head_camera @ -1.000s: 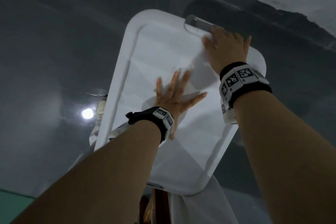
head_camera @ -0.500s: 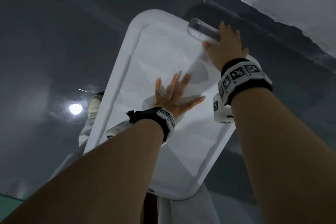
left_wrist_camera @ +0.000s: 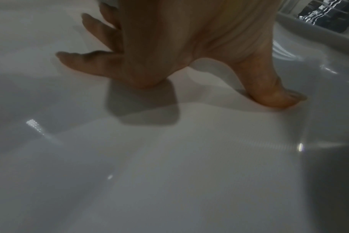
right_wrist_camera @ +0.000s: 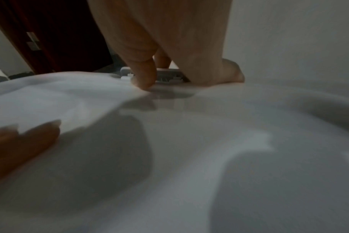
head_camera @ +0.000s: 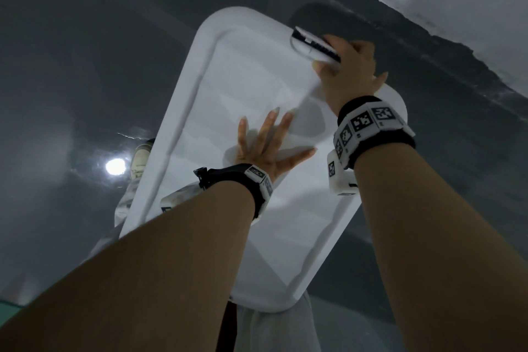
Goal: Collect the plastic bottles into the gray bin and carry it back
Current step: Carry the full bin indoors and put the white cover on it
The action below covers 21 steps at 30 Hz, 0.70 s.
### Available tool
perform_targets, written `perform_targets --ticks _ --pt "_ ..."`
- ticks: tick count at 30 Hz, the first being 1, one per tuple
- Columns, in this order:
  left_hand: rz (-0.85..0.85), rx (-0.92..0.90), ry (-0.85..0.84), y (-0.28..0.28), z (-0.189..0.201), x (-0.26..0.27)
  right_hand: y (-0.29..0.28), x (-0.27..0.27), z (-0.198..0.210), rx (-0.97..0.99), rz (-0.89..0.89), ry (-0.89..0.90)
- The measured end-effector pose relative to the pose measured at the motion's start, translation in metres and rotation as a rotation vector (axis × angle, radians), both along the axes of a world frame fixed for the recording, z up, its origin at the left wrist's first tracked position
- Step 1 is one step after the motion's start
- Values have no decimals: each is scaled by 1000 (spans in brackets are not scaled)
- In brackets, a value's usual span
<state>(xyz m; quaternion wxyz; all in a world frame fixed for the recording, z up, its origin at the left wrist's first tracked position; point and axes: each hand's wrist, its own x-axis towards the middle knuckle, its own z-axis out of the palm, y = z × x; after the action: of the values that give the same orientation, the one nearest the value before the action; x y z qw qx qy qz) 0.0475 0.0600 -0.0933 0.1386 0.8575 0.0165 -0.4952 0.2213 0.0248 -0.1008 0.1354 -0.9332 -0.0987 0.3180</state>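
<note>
Head view, and there's the gray bin (head_camera: 183, 128), lid on, pale and glossy, standing on a dark shiny floor (head_camera: 71, 51). The left hand (head_camera: 267, 148) lies flat on the middle of the lid, fingers straight and fanned apart, thumb stretched out toward the right hand (head_camera: 350, 73). From the left wrist, the palm and thumb tip press right onto the smooth surface (left_wrist_camera: 169, 157). Beyond that hand, at the lid's far edge, the right hand is curled over a clear latch (head_camera: 310, 44) with dark ridges, fingers hooked round it and the thumb down on the lid. The right wrist view confirms it: thumb planted on the plastic (right_wrist_camera: 189, 126), the latch (right_wrist_camera: 165, 75) tucked just behind it, fingers wrapped over. No bottles showing; the lid hides whatever is inside. Down beside the left forearm, a pale shoe (head_camera: 140, 160) sits against the bin's edge, next to a bright lamp reflection (head_camera: 115, 166).
</note>
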Motion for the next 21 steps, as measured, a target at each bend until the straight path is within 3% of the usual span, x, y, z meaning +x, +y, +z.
perform_targets --ticks 21 --pt "23 12 -9 -2 -8 2 -9 -14 -12 17 141 -183"
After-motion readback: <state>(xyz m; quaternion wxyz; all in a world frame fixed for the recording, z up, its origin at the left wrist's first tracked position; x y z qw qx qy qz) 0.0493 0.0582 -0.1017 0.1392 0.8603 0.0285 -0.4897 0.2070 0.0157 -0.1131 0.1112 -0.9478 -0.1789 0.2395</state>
